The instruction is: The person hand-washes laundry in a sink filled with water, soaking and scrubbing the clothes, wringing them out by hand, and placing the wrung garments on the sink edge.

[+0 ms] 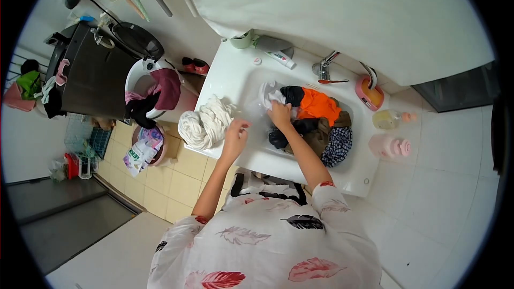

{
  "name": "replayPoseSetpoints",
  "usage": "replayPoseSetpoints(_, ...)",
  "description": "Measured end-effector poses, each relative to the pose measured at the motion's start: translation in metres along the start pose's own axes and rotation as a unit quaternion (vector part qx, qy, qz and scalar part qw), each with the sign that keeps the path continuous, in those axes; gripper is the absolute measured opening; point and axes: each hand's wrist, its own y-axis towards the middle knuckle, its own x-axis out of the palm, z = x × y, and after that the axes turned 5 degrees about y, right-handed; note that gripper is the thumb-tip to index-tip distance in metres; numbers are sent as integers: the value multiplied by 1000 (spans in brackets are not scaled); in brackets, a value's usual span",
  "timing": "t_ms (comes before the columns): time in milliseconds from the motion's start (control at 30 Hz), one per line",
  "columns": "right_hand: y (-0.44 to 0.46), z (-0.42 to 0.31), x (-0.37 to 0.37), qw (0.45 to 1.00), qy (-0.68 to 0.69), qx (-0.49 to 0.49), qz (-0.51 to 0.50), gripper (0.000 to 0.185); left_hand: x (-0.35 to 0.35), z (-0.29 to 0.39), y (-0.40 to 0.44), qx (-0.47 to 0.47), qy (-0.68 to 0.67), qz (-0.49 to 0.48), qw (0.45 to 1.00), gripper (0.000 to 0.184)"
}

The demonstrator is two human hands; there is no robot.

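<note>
My right hand (280,116) reaches into the white sink (250,152), its fingers closed on a wet white cloth (271,95). Beside that cloth, several garments lie heaped in the basin: an orange garment (318,104), a brown garment (319,138), a dark checked garment (338,146) and black pieces. My left hand (235,136) hovers over the sink's left side, fingers loosely bent and apart, with nothing seen in them. Just left of it, a twisted cream-white cloth bundle (203,124) rests on the sink's ledge.
Behind the basin stand a faucet (323,68) and a toothpaste tube (281,59). A pink soap dish (369,94) and pump bottles (389,146) are at the right. On the left, a white tub (134,77) holds maroon and black clothes, near a bucket (166,149) with a detergent bag.
</note>
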Motion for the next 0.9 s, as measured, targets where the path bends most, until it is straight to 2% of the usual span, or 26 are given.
replayPoseSetpoints(133,-37,12,-23,994,89,-60,-9,25,52,-47,-3,-40,-26,-61,997,37)
replayPoseSetpoints(200,-55,15,-39,993,112,-46,-14,31,69,-62,-4,-49,21,-53,997,47)
replayPoseSetpoints(233,-65,17,-46,979,198,-4,-48,35,77,-71,-4,-47,21,-56,997,47)
replayPoseSetpoints(300,-80,19,-56,943,312,54,-102,42,93,-79,-3,-17,81,3,997,53)
replayPoseSetpoints(333,-89,14,-62,939,324,54,-102,41,100,-78,-1,-13,79,1,997,53)
replayPoseSetpoints(400,-100,10,-59,934,347,29,-79,35,111,-75,4,12,164,77,983,53)
replayPoseSetpoints(433,-100,9,-62,934,347,27,-80,35,113,-74,5,12,164,79,983,53)
replayPoseSetpoints(500,-101,3,-74,847,521,55,-84,27,113,-72,5,92,241,127,958,47)
replayPoseSetpoints(533,-97,1,-85,809,578,70,-86,23,108,-68,5,91,243,127,957,47)
replayPoseSetpoints(600,-90,-4,-111,783,615,77,-50,25,96,-60,7,-14,33,30,999,38)
replayPoseSetpoints(733,-70,1,-160,789,612,40,20,25,77,-46,16,-65,25,61,996,32)
replayPoseSetpoints(800,-61,-2,-191,801,595,34,53,22,63,-23,27,24,55,157,986,27)
replayPoseSetpoints(867,-52,4,-208,777,623,22,85,19,49,-14,36,21,68,169,983,23)
replayPoseSetpoints(900,-51,2,-221,784,612,13,104,18,41,-12,39,17,83,179,980,19)
